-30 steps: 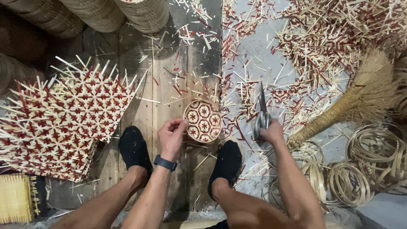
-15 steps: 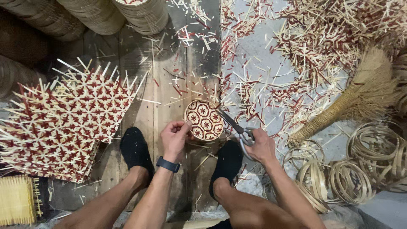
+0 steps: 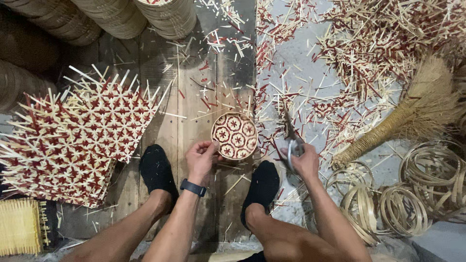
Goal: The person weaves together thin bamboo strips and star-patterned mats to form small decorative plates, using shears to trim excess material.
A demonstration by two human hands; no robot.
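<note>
Small round woven basket (image 3: 235,135), red-and-cream star pattern, on wooden floorboards (image 3: 194,97) between the feet; left hand (image 3: 201,157) fingers pinching its rim; right hand (image 3: 306,162) clenched around metal shears (image 3: 290,136), blades pointing away; bamboo offcuts (image 3: 369,43) beyond.

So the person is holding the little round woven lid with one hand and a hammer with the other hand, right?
Not a hammer. The head view shows the right hand gripping scissors, blades pointing away. The left hand does hold the small round woven lid.
</note>
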